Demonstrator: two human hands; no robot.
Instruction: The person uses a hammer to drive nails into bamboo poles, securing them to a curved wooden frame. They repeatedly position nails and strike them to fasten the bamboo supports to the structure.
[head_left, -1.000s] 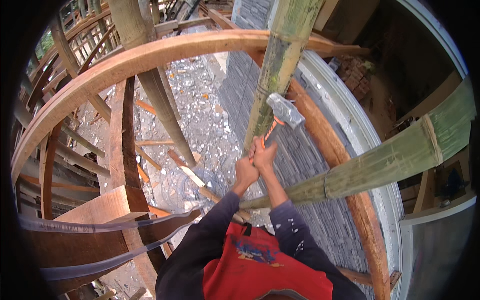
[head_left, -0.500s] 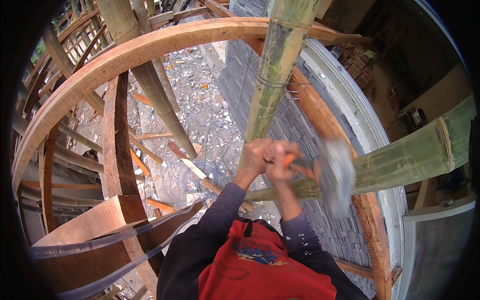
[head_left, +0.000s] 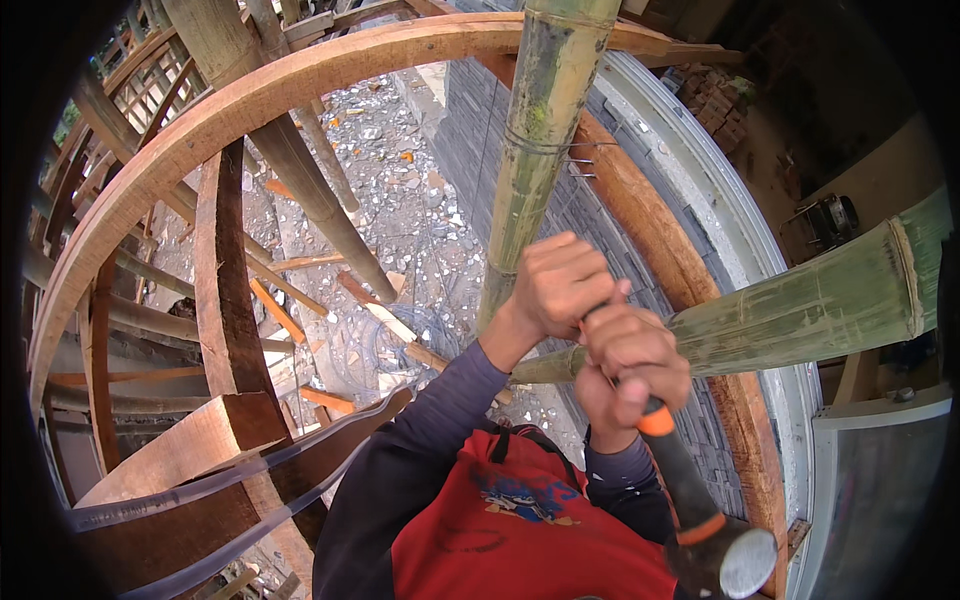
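Both hands grip one hammer by its handle. My left hand (head_left: 563, 283) is the upper one, my right hand (head_left: 630, 365) sits just below it. The hammer (head_left: 700, 510) has a black handle with orange bands, and its round steel head hangs low at the lower right, near my red top. Right behind the hands stands an upright green bamboo pole (head_left: 540, 150) bound with wire. A horizontal bamboo pole (head_left: 800, 310) runs off to the right. Two nails (head_left: 583, 165) stick out of the curved wooden beam (head_left: 650, 240) beside the upright pole.
I am high up on scaffolding. A large curved timber arch (head_left: 250, 100) sweeps across the top left. A thick wooden block (head_left: 190, 450) and a clear hose (head_left: 250, 470) lie at lower left. Rubble and wood scraps (head_left: 400, 200) cover the ground far below. A grey brick wall (head_left: 590, 220) curves behind.
The hammer has swung from raised near the upright pole, out to the right, and now down and back toward my body. Both hands stayed on the handle.
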